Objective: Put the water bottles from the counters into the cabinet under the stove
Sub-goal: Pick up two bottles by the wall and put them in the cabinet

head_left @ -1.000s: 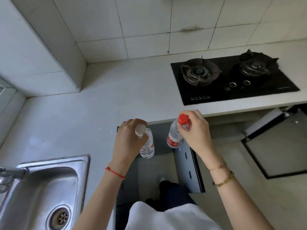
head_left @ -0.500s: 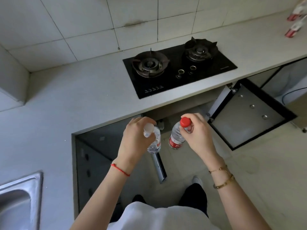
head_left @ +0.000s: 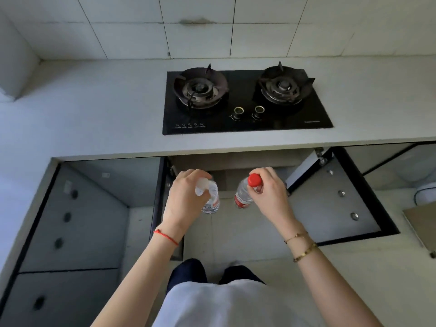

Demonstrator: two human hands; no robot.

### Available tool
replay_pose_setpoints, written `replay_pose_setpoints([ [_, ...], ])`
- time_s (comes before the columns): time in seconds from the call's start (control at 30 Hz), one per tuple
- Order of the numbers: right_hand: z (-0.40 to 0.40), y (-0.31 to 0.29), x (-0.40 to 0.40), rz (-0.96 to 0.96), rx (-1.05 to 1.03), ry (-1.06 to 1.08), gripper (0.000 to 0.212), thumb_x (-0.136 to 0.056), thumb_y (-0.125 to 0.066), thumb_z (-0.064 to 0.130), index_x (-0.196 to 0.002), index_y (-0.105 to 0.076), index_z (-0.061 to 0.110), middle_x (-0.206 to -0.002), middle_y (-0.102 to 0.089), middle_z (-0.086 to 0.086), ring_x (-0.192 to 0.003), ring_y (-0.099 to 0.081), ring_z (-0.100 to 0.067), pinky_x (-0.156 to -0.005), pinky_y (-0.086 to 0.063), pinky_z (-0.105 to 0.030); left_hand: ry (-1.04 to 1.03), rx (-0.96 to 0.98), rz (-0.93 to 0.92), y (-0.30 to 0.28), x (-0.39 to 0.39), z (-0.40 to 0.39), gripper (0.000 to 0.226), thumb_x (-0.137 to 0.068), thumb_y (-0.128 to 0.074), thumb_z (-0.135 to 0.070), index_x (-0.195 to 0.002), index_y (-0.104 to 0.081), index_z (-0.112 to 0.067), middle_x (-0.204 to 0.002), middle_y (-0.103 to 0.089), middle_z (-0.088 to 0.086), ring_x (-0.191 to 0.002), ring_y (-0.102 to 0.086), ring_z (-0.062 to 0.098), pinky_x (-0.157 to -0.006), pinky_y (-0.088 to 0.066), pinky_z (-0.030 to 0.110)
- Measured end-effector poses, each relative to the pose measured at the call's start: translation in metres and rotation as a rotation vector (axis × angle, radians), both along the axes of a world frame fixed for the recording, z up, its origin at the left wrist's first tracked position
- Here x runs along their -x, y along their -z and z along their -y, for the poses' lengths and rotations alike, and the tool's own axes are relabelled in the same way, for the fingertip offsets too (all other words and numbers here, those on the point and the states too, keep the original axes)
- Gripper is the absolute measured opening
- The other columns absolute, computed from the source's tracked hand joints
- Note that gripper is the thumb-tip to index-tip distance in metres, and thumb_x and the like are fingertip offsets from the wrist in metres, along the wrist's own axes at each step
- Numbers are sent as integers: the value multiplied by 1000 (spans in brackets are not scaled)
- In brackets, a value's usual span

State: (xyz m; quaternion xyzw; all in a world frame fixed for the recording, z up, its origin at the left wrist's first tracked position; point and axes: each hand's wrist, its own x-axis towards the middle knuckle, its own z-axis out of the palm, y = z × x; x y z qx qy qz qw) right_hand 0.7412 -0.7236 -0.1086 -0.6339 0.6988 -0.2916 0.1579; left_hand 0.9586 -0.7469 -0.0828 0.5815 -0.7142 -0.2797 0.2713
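Observation:
My left hand [head_left: 186, 201] grips a clear water bottle with a white cap [head_left: 211, 199] by its neck. My right hand [head_left: 269, 194] holds a second bottle with a red cap and red label [head_left: 243, 197] the same way. Both bottles hang upright in the air, side by side, in front of the open cabinet [head_left: 226, 166] under the black two-burner stove [head_left: 245, 102]. The cabinet's inside is dark and mostly hidden below the counter edge.
The cabinet's right door [head_left: 342, 199] stands swung wide open; its left door [head_left: 162, 199] is open edge-on. Closed grey cabinet fronts [head_left: 77, 220] run down the left. The pale counter [head_left: 94, 119] wraps around the stove. My legs and feet stand on the tiled floor [head_left: 236, 232].
The view has swung right and centred on the stove; the sink has left the frame. Both hands have kept their bottles and now hang before the open cabinet.

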Motion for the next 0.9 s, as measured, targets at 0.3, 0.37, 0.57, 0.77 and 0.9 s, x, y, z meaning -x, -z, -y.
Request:
replay_pose_setpoints([
  [0.3, 60, 82, 63, 74, -108, -30, 24, -85, -70, 13, -106, -59, 10, -110, -55, -4, -94, -57, -17, -80, -44, -22, -62, -24, 68, 83, 78, 46, 34, -77, -64, -7, -107, -66, -22, -112, -65, -6, -109, -53, 15, -83, -40, 22],
  [0.37, 74, 112, 70, 72, -131, -30, 24, -85, -69, 13, -106, -59, 10, -111, -54, -4, -94, -57, -18, -79, -43, -21, -75, -39, 77, 111, 91, 60, 33, -77, -64, -5, -105, -67, -21, -111, -66, -6, -109, -53, 15, -82, -39, 21],
  [0.57, 119, 220, 91, 71, -167, -12, 25, -84, -68, 13, -107, -59, 10, -112, -55, -5, -95, -58, -21, -77, -42, -23, -90, -86, 67, 223, 115, 108, 29, -74, -62, -2, -98, -69, -17, -103, -67, -3, -100, -55, 18, -76, -39, 22],
  [0.77, 171, 350, 102, 70, -169, -4, 24, -83, -69, 11, -105, -61, 7, -110, -58, -9, -93, -61, -26, -77, -45, -25, -69, -125, 100, 359, 125, 162, 31, -72, -68, -5, -102, -67, -14, -102, -66, 5, -96, -56, 24, -73, -40, 26],
  [0.9, 208, 440, 106, 73, -151, -8, 26, -83, -69, 10, -107, -62, 6, -110, -59, -11, -92, -63, -27, -76, -43, -24, -81, -154, 76, 450, 132, 198, 34, -74, -70, -3, -107, -69, -12, -109, -68, 9, -98, -64, 24, -77, -48, 25],
])
